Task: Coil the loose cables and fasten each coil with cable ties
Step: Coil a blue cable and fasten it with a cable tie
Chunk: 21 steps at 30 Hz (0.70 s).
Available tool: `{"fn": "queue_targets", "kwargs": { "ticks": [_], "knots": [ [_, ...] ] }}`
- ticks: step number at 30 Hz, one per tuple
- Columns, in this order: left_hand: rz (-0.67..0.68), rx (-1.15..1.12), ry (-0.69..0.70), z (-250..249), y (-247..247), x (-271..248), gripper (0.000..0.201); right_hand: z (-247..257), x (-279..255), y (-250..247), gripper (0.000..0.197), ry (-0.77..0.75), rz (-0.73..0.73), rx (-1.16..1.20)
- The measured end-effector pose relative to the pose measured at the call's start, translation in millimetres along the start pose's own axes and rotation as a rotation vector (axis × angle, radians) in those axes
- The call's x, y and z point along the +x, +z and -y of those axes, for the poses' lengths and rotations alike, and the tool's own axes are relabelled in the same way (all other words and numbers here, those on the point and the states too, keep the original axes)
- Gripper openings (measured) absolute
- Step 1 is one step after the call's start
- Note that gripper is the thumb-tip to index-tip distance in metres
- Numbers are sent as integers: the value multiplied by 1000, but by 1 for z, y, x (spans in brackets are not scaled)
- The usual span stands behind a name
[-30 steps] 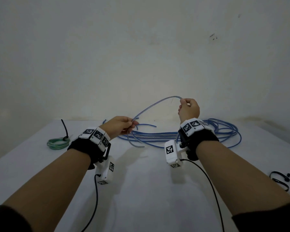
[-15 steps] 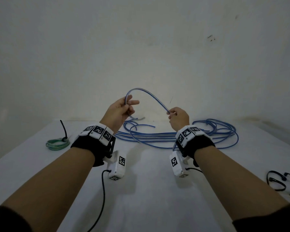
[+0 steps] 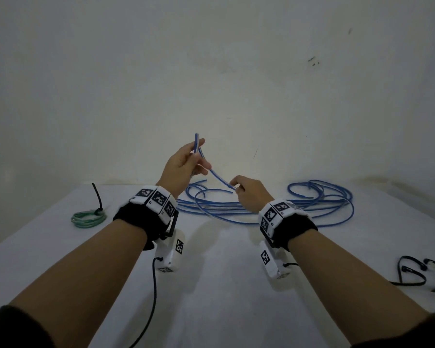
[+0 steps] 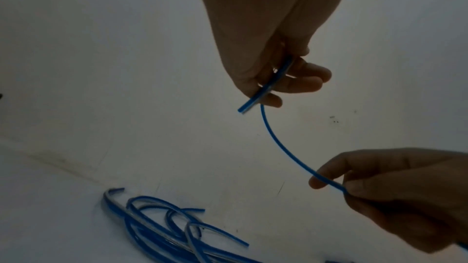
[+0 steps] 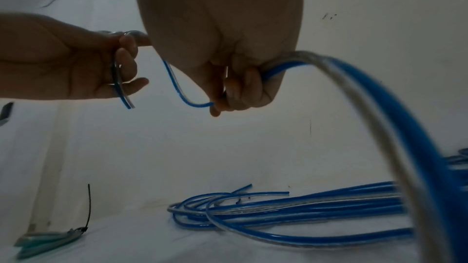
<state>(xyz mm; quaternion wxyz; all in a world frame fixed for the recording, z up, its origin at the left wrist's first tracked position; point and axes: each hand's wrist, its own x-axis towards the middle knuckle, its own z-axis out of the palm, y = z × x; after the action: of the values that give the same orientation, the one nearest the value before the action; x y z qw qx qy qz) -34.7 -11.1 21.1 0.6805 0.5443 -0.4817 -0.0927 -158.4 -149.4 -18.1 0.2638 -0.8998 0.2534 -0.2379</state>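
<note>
A long blue cable (image 3: 261, 209) lies in loose loops across the back of the white table (image 3: 211, 285). My left hand (image 3: 186, 162) is raised above the table and grips the cable's free end (image 4: 263, 89), folded into a tight bend that pokes up past the fingers. A short span of cable (image 4: 281, 147) runs down to my right hand (image 3: 246, 194), which pinches it between thumb and fingers (image 4: 326, 181). In the right wrist view the cable (image 5: 354, 91) leaves that hand and arcs down to the pile (image 5: 303, 211).
A green cable coil (image 3: 88, 218), fastened with a black cable tie (image 3: 97, 197) that sticks up, lies at the back left. Black cable ties (image 3: 409, 272) lie near the right edge. A wall stands just behind the table.
My left hand has risen with the cable end and folded it tighter. My right hand has dropped and moved towards the left hand, so the arc between them has shrunk to a short span.
</note>
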Motion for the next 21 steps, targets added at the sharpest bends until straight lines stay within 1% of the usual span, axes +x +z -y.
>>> {"fn": "queue_targets", "kwargs": {
  "ticks": [2, 3, 5, 6, 7, 9, 11, 13, 15, 18, 21],
  "knots": [
    [-38, 100, 55, 1, 0, 0, 26, 4, -2, 0, 30, -18, 65, -47],
    [-53, 142, 57, 2, 0, 0, 24, 7, -4, 0, 29, -35, 101, -67],
    [-46, 180, -5, 4, 0, 3, 19, 10, -8, 1, 26, -96, 154, -106],
    [-15, 197, -41, 6, 0, 4, 19, 11, -9, 2, 24, -137, 167, -130],
    [28, 210, -55, 8, 0, 4, 20, 11, -11, 2, 23, -178, 172, -156],
    [104, 212, -32, 8, -1, 3, 24, 14, -14, 4, 21, -267, 167, -200],
    [101, 260, 4, 8, -2, 0, 26, 19, -16, 3, 19, -335, 161, -210],
    [79, 373, 42, 9, -3, -3, 23, 23, -15, 1, 21, -383, 163, -200],
    [93, 492, 66, 11, -4, -6, 22, 25, -14, -2, 22, -414, 136, -227],
    [142, 601, 46, 13, -5, -9, 23, 27, -13, -5, 23, -459, 1, -365],
    [211, 762, 67, 11, -5, -9, 25, 29, -13, -6, 22, -501, -64, -367]
  ]
}}
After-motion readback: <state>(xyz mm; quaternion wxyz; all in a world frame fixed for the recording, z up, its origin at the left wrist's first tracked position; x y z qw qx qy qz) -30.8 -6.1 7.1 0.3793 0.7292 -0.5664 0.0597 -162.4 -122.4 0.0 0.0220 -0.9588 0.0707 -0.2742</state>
